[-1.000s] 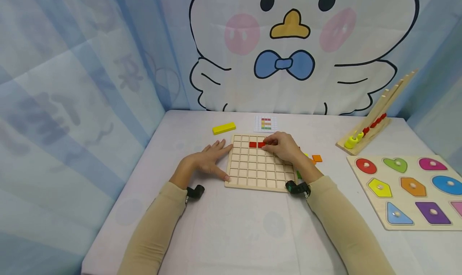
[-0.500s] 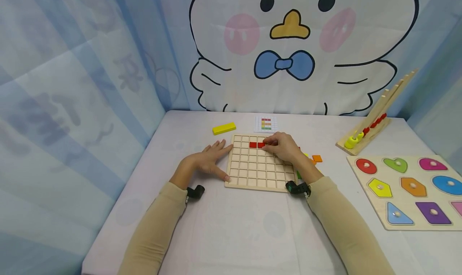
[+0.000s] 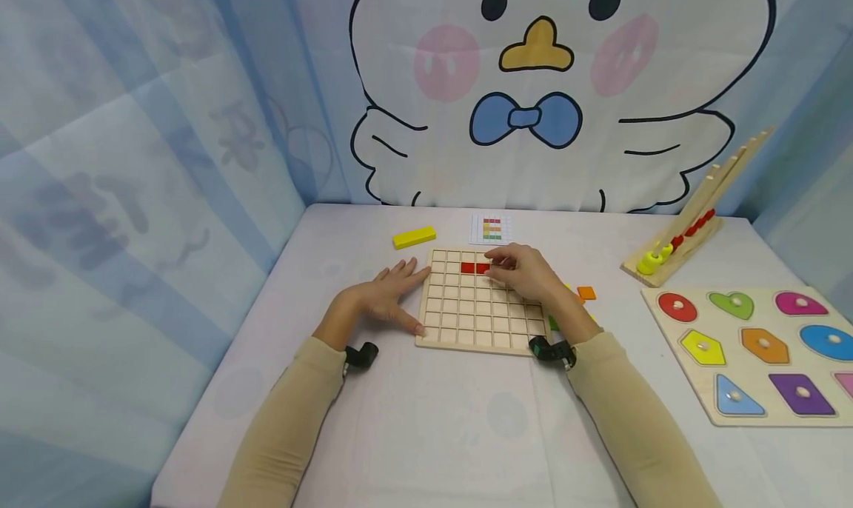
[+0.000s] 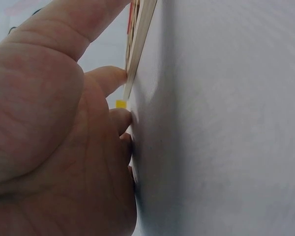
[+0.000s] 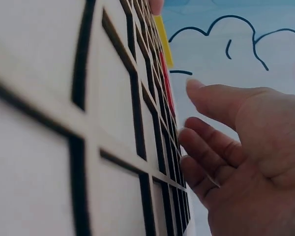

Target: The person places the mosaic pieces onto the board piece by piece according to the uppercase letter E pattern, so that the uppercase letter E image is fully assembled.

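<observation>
1. Left hand: fingers spread, gripping nothing. Thumb and index finger rest along the left edge of the wooden grid board; I'd call that steadying. Board lies flat on the table, nearer rows bare.
2. Shape puzzle board: well off to the right, nobody touching it.
3. Loose pieces beside the board's right edge, partly behind the wrist: orange tile, green tile. Can't get a full count from my end.
4. Right hand: over the far part of the board, thumb and fingers slightly bent and apart. I see no piece between them, so I read it as empty.
5. Red tiles: two, side by side, second row from the far edge, right by that hand's thumb.
6. Progress, my estimate: early. Two reds seated; other cells I can see are bare, those under the hand hidden. Orange and green left to place.
7. Yellow block by the far-left corner. Pattern card past the far edge: coloured squares, reddish top, green bottom. Likely the reference.
8. Far right, wooden stand; cartoon backdrop behind.
9. Text: no brand, label or lettering I can read.
</observation>
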{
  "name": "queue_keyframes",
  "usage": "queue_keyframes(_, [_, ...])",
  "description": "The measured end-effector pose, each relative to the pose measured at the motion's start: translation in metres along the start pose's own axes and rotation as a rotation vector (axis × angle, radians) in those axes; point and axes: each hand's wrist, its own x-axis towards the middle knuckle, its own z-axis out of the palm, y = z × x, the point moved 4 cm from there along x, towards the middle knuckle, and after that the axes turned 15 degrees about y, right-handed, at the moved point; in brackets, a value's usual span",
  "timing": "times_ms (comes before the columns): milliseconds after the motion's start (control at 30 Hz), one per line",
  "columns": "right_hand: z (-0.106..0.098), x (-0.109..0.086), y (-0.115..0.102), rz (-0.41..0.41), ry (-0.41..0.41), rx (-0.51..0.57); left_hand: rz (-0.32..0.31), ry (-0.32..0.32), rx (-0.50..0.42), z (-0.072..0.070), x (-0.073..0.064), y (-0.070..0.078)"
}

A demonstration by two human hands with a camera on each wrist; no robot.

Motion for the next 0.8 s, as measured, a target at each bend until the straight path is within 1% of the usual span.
queue_keyframes(133, [-0.009,-0.002,-0.005,-0.003,0.025,0.012,0.004,-0.007,0.007,0.001,0.001,0.0])
queue_keyframes(300, [-0.023,-0.002,-0.008,-0.033,0.053,0.001,0.013,-0.006,0.017,0.002,0.002,0.0])
queue_keyframes(500, [-0.038,-0.004,-0.004,-0.01,0.088,-0.037,0.01,-0.009,0.023,0.002,0.002,-0.001])
queue_keyframes(800, [-0.061,-0.006,0.0,-0.006,0.119,-0.055,0.01,0.003,0.018,0.001,0.001,0.0])
